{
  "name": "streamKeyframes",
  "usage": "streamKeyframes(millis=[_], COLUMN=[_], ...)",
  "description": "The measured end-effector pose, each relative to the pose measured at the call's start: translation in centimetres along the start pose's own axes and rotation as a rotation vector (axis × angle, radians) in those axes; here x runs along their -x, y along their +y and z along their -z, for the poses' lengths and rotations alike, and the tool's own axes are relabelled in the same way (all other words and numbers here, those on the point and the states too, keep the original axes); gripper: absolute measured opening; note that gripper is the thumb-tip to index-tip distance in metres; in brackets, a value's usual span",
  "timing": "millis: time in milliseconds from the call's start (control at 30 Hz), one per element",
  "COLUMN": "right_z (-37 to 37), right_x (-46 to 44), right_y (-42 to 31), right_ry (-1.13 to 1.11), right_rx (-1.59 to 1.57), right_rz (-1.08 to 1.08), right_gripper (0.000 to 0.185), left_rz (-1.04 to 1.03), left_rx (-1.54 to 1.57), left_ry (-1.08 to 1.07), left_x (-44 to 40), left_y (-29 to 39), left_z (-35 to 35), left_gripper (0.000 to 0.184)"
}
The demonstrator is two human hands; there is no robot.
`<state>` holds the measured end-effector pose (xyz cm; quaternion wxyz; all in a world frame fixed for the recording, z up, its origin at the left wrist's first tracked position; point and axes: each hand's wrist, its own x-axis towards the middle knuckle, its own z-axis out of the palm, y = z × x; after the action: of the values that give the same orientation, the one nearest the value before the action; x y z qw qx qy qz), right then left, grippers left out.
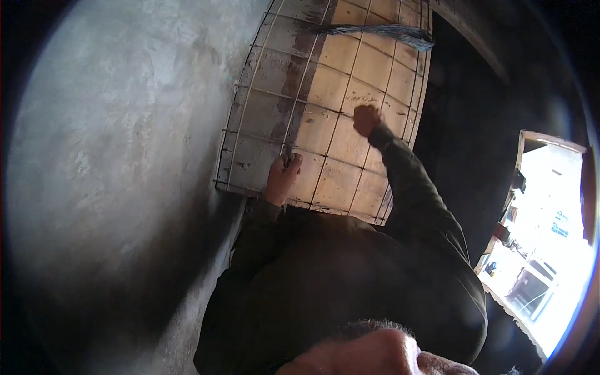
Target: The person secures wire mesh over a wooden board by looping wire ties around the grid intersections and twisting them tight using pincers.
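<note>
The boards are tan-yellow where lit and dull grey at the left, with a ragged dark brown streak between. Over them, the rod grid makes a mostly dark checked pattern, and the wire bundle shines blue-grey. The wall is mottled grey, the right sleeve dark olive, the opening glaring white.

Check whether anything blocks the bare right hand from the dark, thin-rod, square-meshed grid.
Nothing visible: the right hand is over the grid. The long, dark, thin-stranded bundle lies across its far end, clear of that hand.
</note>
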<state>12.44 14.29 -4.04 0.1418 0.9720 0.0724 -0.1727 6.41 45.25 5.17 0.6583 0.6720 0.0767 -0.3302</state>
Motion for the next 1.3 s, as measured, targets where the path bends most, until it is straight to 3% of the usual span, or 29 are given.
streamKeyframes(millis=[33, 67, 133, 200, 267, 333, 400, 467, 533, 567, 633, 667, 700, 733, 767, 833, 933, 967, 1033, 1133, 1167, 1300], right_z=[4.6, 8.1, 4.7, 7.2, 8.6, 7.2, 5.7, 2.0, 3.5, 0.1, -4.8, -5.2, -4.8, -1.7, 1.5, 11.9, 20.4, 20.6, 21.0, 20.1, 20.0, 18.7], right_x=[2.7, 3.2, 0.4, -1.6, 1.8, 3.4, 4.9, 7.2, 10.9, 13.3, 18.3, 22.0, 25.0, 27.1, 27.9, 26.1, 24.3, 23.9, 23.5, 23.6, 24.1, 24.9], right_y=[-1.6, -2.5, -1.6, 1.2, 2.0, 1.1, 1.3, 4.0, 7.3, 10.7, 13.5, 12.7, 11.4, 8.6, 6.4, 1.4, -2.6, -3.8, -5.4, -6.1, -6.0, -7.0], right_ry=[0.030, -0.025, 0.353, 0.091, 0.161, 0.176, 0.138, 0.297, 0.394, 0.290, 0.176, 0.143, 0.136, -0.007, -0.278, -0.555, -0.529, -0.524, -0.054, 0.017, -0.001, 0.030], right_rx=[-0.364, -0.445, -0.268, -0.384, -0.520, -0.866, -0.963, -1.975, -1.985, -1.641, -0.679, -0.061, -0.054, -0.665, -0.900, -1.083, -1.673, -1.675, -1.790, -1.588, -1.399, -1.255], right_rz=[-0.079, 0.006, 0.199, -0.049, 0.032, -0.290, -0.350, -0.372, -0.826, -0.778, -0.455, -0.184, -0.185, -0.189, -0.231, -0.105, -0.138, -0.140, -0.121, -0.316, -0.279, -0.149], right_gripper=[0.018, 0.020, 0.020, 0.023, 0.025, 0.027, 0.028, 0.032, 0.033, 0.032, 0.027, 0.024, 0.024, 0.025, 0.027, 0.033, 0.053, 0.053, 0.065, 0.067, 0.066, 0.067], left_rz=[0.015, 0.033, 0.043, 0.057, 0.068, 0.052, 0.046, 0.062, 0.080, 0.098, 0.083, 0.069, 0.009, 0.013, 0.002, 0.022, 0.024, 0.051, 0.047, 0.061, 0.093, 0.206], left_rx=[0.033, 0.068, 0.104, 0.136, 0.242, 0.331, 0.415, 0.498, 0.508, 0.512, 0.578, 0.641, 0.749, 0.756, 0.797, 0.826, 0.851, 0.879, 0.940, 1.015, 1.028, 1.042], left_ry=[0.024, 0.045, 0.007, -0.025, 0.003, -0.006, -0.025, -0.109, -0.124, -0.143, -0.153, -0.166, -0.143, -0.146, -0.108, -0.062, -0.090, -0.107, -0.117, -0.132, -0.121, -0.106], left_x=[-0.3, -0.4, -0.7, -0.6, -0.6, -1.0, -1.5, -2.2, -3.3, -3.7, -3.9, -4.1, -5.1, -5.2, -5.5, -5.4, -5.2, -4.8, -4.0, -2.2, -1.3, 1.5], left_y=[-0.3, -0.5, -0.1, 0.6, 1.5, 2.6, 3.2, 4.2, 4.6, 4.8, 6.2, 6.5, 5.6, 5.7, 6.1, 6.6, 6.2, 6.3, 5.9, 5.0, 4.9, 2.9], left_z=[0.2, 0.3, 0.4, 0.4, 0.1, -0.2, -0.7, -1.4, -2.4, -2.9, -3.7, -4.1, -4.7, -4.9, -5.0, -5.1, -6.4, -6.9, -7.9, -9.3, -9.9, -12.8], left_gripper=[0.035, 0.034, 0.033, 0.033, 0.031, 0.029, 0.028, 0.027, 0.027, 0.026, 0.027, 0.027, 0.029, 0.029, 0.029, 0.029, 0.029, 0.028, 0.027, 0.025, 0.025, 0.028])
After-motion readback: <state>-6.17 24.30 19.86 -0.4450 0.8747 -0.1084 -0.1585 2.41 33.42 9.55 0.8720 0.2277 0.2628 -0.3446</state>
